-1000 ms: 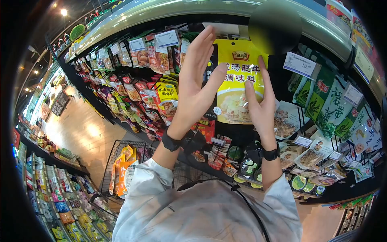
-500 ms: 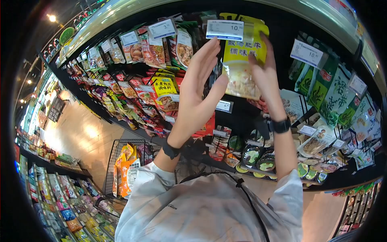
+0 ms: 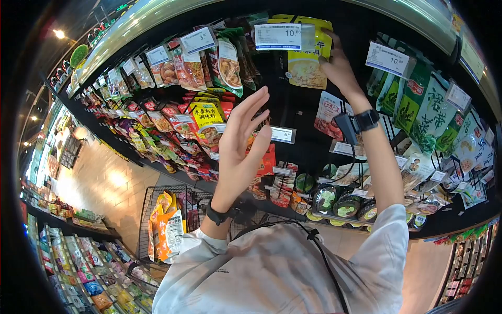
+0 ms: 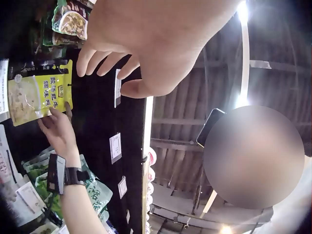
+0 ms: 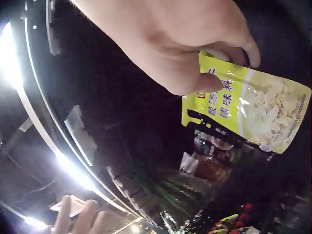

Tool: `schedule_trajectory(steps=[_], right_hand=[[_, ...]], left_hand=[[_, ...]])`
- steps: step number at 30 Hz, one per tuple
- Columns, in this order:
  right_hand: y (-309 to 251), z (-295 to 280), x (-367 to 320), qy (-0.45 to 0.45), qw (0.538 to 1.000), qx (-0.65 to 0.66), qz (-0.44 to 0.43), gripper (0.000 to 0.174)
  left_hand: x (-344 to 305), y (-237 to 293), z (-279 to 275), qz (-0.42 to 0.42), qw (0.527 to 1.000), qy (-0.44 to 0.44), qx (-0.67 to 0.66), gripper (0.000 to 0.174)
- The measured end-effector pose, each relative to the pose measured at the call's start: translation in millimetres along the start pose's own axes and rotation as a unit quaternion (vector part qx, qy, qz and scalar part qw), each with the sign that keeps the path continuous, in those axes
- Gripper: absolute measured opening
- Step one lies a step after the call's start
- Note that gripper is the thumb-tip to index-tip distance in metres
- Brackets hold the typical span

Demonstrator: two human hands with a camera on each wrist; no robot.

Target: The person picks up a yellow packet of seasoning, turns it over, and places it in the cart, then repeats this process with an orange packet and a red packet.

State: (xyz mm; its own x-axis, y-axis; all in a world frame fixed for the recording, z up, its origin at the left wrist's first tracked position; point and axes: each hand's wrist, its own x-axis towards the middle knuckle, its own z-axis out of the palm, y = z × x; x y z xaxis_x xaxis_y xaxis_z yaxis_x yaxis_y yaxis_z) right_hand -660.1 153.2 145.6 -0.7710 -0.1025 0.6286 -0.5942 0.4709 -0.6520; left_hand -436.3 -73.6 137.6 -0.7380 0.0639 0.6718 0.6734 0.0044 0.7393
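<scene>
A yellow seasoning pouch (image 3: 308, 57) hangs at the top of the black shelf wall, just behind a white price tag (image 3: 278, 36). My right hand (image 3: 337, 63) is raised to it and pinches its right edge between thumb and fingers. The right wrist view shows the same pouch (image 5: 248, 109) gripped near its top corner, and it appears again in the left wrist view (image 4: 39, 92). My left hand (image 3: 241, 141) floats lower, palm toward the shelves, fingers spread and straight, holding nothing.
Rows of hanging snack and seasoning packets (image 3: 193, 68) fill the shelf wall, green packets (image 3: 423, 120) to the right. Round tubs (image 3: 340, 201) line a lower shelf. A wire shopping cart (image 3: 172, 220) with orange bags stands at my left in the aisle.
My right hand carried the yellow pouch up from chest height to the top peg row. My left hand let go of it and dropped lower, away from the pouch.
</scene>
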Motion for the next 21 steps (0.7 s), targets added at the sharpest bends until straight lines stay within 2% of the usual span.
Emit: schedule_trajectory(steps=[3, 6, 8, 10, 11, 14, 16, 19, 21], right_hand=[[-10.7, -9.0, -17.1, -0.039, 0.998, 0.044, 0.023, 0.065], [-31.1, -14.9, -53.5, 0.013, 0.998, 0.058, 0.032, 0.060], [-54.2, -22.6, -87.3, -0.017, 0.993, 0.112, 0.008, 0.056], [-80.2, -24.0, -121.8, -0.040, 0.982, 0.182, 0.029, 0.053], [-88.6, -25.7, -136.6, -0.059, 0.977, 0.201, 0.028, 0.052], [-106.1, -32.5, -172.5, -0.123, 0.951, 0.279, 0.058, 0.051], [-101.9, -32.0, -187.5, -0.176, 0.931, 0.310, 0.075, 0.047], [-82.5, -21.9, -199.7, -0.304, 0.901, 0.296, 0.091, 0.039], [-71.4, -2.9, -205.4, -0.340, 0.880, 0.321, 0.086, 0.037]], left_hand=[[-9.6, -6.2, -5.9, -0.012, 1.000, 0.004, 0.012, 0.045], [-15.7, -13.2, -11.3, -0.069, 0.997, -0.005, 0.013, 0.039], [-21.6, -19.6, -13.7, -0.108, 0.994, -0.018, 0.020, 0.036], [-29.5, -28.5, -14.6, -0.131, 0.990, -0.035, 0.042, 0.033], [-33.7, -23.4, -10.8, -0.169, 0.982, -0.020, 0.077, 0.030], [-49.6, -27.2, -14.6, -0.180, 0.963, -0.096, 0.176, 0.028], [-68.5, -40.0, -17.6, -0.213, 0.957, -0.066, 0.188, 0.028], [-98.8, -50.1, -23.1, -0.279, 0.944, 0.002, 0.176, 0.030], [-114.9, -41.0, -27.9, -0.304, 0.927, 0.050, 0.212, 0.032]])
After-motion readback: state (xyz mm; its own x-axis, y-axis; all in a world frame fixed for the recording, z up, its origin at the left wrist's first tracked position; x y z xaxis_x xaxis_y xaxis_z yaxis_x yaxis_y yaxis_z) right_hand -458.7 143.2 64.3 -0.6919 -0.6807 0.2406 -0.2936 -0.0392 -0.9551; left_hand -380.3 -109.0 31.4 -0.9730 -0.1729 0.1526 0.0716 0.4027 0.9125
